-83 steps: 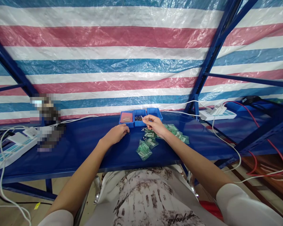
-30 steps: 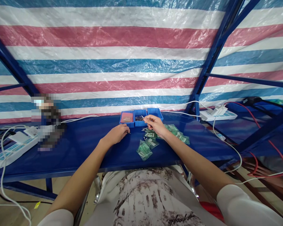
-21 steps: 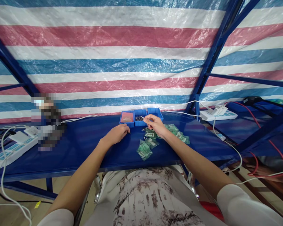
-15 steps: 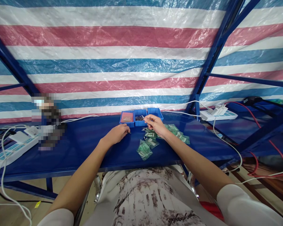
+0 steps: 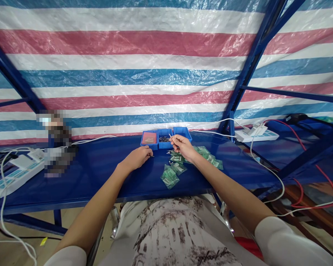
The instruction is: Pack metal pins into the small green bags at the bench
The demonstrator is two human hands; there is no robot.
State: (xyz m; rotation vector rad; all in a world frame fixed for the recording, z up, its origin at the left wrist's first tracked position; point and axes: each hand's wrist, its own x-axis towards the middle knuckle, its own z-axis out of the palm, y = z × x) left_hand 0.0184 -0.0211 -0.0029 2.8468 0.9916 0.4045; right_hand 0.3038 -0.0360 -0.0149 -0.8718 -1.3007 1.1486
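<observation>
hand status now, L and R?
Left hand: curled, thin piece at its fingertips; can't tell if gripped.
Right hand: closed, pinching a small pale stick.

The person I watch remotely wears a white fabric T-shirt with blotchy brown print, faded block lettering, flowing black script and plain white short sleeves.

now tilting a small pale stick more steeply upward in the right hand than half a second ago; shifted slightly rightward by the middle blue bin since the earliest view.
</observation>
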